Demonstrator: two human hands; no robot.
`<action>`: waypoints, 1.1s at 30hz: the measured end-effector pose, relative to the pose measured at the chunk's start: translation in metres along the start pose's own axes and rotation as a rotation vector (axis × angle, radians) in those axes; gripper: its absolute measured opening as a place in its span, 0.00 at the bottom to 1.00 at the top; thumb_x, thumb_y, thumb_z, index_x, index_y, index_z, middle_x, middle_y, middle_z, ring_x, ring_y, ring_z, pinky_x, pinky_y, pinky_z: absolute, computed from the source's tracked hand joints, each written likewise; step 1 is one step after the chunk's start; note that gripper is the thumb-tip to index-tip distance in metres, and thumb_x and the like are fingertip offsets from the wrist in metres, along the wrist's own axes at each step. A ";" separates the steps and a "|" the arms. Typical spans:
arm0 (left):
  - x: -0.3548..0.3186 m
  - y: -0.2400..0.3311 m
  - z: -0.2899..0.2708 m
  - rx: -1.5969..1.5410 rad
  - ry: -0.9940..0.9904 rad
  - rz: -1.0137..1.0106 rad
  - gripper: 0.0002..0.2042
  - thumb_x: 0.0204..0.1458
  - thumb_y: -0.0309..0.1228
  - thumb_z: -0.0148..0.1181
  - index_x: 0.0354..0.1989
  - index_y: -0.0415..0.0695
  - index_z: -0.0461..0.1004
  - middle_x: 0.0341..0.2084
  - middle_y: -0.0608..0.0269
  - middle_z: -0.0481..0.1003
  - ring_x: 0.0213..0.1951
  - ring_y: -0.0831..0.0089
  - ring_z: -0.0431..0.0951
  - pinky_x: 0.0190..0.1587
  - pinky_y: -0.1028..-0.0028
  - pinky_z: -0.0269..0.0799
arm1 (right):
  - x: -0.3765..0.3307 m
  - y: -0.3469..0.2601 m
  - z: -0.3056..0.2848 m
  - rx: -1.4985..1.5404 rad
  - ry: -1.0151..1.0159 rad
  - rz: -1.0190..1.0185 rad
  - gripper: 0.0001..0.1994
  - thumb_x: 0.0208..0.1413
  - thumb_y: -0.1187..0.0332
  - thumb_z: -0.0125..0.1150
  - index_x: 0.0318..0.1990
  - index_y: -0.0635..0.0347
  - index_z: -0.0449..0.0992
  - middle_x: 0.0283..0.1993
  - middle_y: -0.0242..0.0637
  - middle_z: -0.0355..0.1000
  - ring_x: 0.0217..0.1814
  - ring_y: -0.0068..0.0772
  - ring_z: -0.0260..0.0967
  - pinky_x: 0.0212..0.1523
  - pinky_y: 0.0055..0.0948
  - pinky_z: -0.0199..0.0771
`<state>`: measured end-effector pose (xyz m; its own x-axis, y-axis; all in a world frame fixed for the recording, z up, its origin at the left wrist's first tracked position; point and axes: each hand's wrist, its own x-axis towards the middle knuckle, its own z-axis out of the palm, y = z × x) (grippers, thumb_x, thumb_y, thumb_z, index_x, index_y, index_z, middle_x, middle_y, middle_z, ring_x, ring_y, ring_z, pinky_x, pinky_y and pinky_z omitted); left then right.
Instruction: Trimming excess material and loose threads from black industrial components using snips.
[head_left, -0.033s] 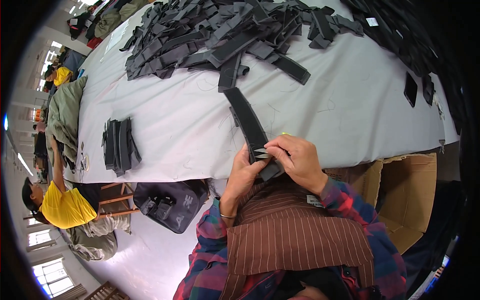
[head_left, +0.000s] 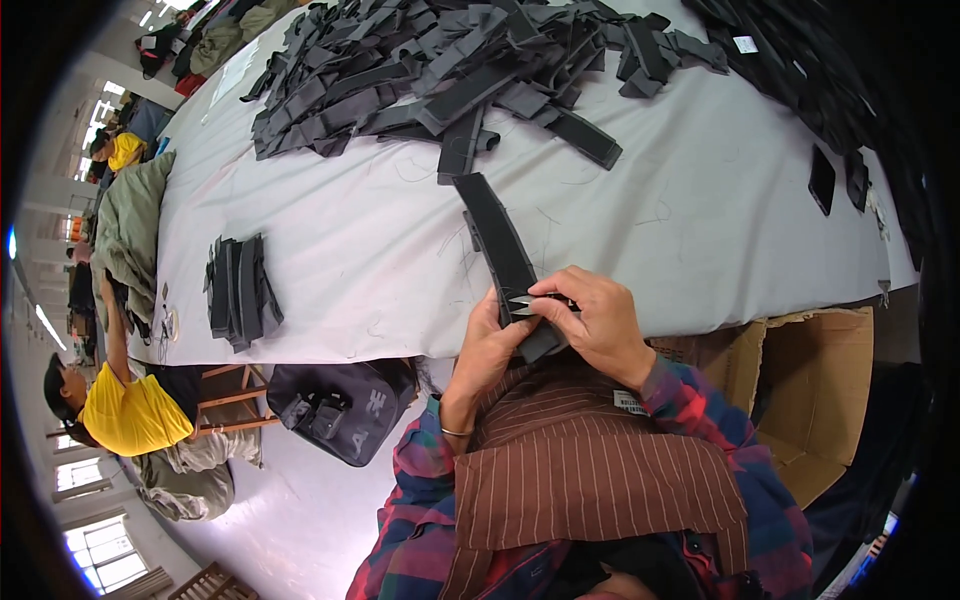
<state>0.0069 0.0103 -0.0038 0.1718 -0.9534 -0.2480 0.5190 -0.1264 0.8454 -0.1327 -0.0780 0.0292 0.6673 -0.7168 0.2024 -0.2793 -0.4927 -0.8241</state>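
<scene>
My left hand point(head_left: 485, 345) grips a long dark fabric strip point(head_left: 497, 232) near its close end, thumb on top. The strip's far end points away over the table, toward a big pile of similar dark strips point(head_left: 400, 85). Between the fingers of my right hand point(head_left: 600, 320) is a pair of thread snips point(head_left: 522, 304). Their bright pointed blades look slightly apart and lie over the strip, beside my left thumb. Most of the snips' handle is hidden by my fingers. A small stack of strips point(head_left: 238, 295) rests on the table to the left.
Pale cloth covers the table point(head_left: 640, 240), with loose threads scattered on it. A black phone-like slab point(head_left: 821, 180) lies at the right, near dark garments point(head_left: 790, 60). An open cardboard box point(head_left: 815, 400) stands lower right, a black bag point(head_left: 345, 410) lower left. A person in yellow point(head_left: 135, 410) is far left.
The strip's far end has shifted slightly to the right. My right fingers have moved a little on the snips, and more of the dark handle shows.
</scene>
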 end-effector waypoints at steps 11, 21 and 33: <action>0.001 -0.010 -0.002 0.201 -0.022 0.076 0.14 0.54 0.25 0.59 0.49 0.37 0.68 0.37 0.64 0.73 0.35 0.78 0.74 0.38 0.78 0.71 | 0.018 0.004 0.004 0.091 0.116 0.021 0.11 0.52 0.72 0.60 0.44 0.59 0.76 0.36 0.40 0.74 0.35 0.37 0.72 0.38 0.27 0.70; 0.000 0.001 0.000 -0.052 0.019 -0.035 0.27 0.58 0.48 0.53 0.52 0.34 0.65 0.31 0.62 0.71 0.22 0.78 0.67 0.25 0.78 0.58 | 0.039 0.033 -0.040 0.317 0.207 0.179 0.09 0.58 0.70 0.57 0.45 0.59 0.76 0.30 0.28 0.70 0.31 0.15 0.60 0.33 0.15 0.62; -0.003 0.008 0.005 -0.249 -0.016 0.012 0.25 0.57 0.44 0.57 0.53 0.35 0.64 0.32 0.60 0.70 0.25 0.74 0.69 0.28 0.77 0.64 | 0.002 0.019 -0.025 0.249 -0.010 0.024 0.11 0.53 0.74 0.60 0.44 0.64 0.77 0.38 0.36 0.76 0.39 0.24 0.71 0.44 0.22 0.69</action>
<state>0.0063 0.0107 0.0065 0.1667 -0.9589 -0.2295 0.7079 -0.0456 0.7049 -0.1540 -0.1012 0.0267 0.6699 -0.7212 0.1765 -0.1173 -0.3375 -0.9340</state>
